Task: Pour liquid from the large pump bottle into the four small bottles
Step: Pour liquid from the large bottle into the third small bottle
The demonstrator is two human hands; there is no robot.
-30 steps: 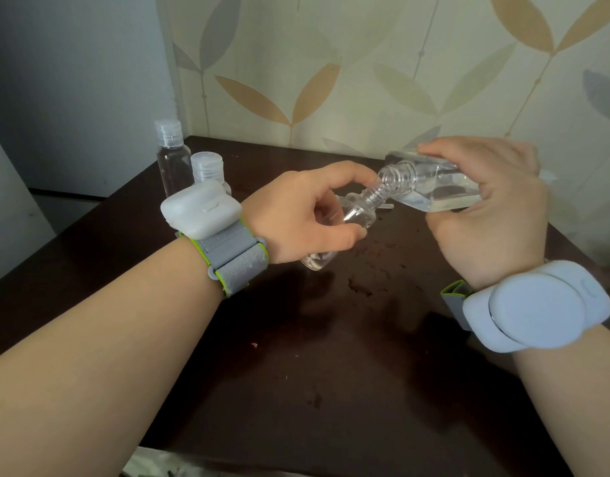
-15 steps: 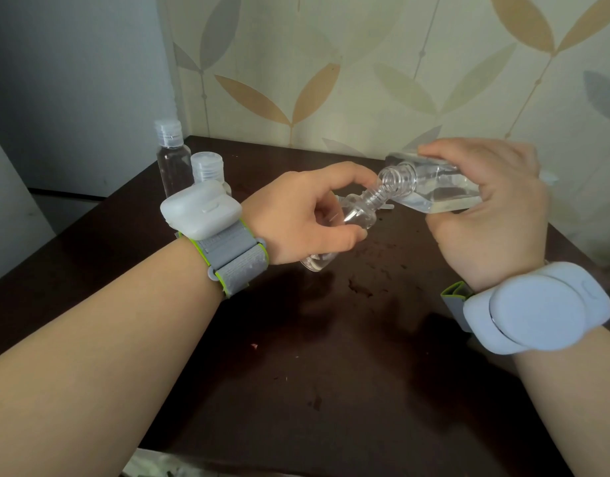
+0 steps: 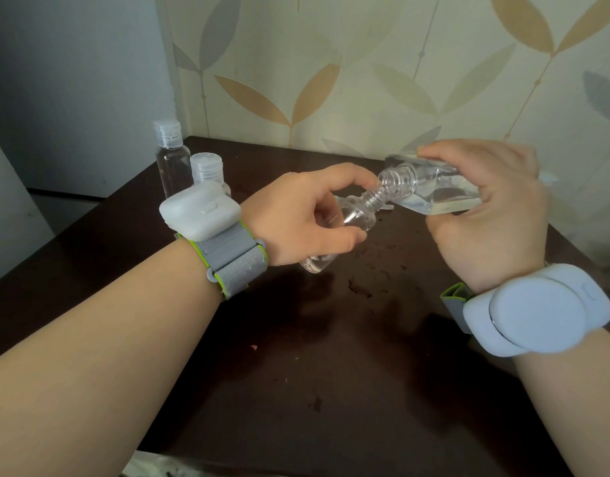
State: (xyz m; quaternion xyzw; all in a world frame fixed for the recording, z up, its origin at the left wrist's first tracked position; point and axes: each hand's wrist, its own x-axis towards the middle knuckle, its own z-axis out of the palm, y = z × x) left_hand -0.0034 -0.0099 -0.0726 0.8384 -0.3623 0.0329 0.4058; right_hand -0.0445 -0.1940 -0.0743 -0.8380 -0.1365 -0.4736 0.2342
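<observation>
My right hand [image 3: 486, 215] grips the large clear bottle [image 3: 431, 187], pump removed, tipped on its side with its threaded mouth pointing left. That mouth touches the open neck of a small clear bottle [image 3: 357, 218], which my left hand [image 3: 307, 215] holds tilted above the table. A little clear liquid lies in the small bottle's lower end. Two more small capped bottles stand at the table's far left: a taller one [image 3: 171, 156] and a shorter one [image 3: 207, 168] half hidden behind my left wristband.
The dark brown table [image 3: 296, 356] has wet spots and droplets under the bottles. Leaf-patterned wallpaper rises right behind the table's far edge. A grey wall and a gap lie beyond the left edge. Both wrists carry white sensor units.
</observation>
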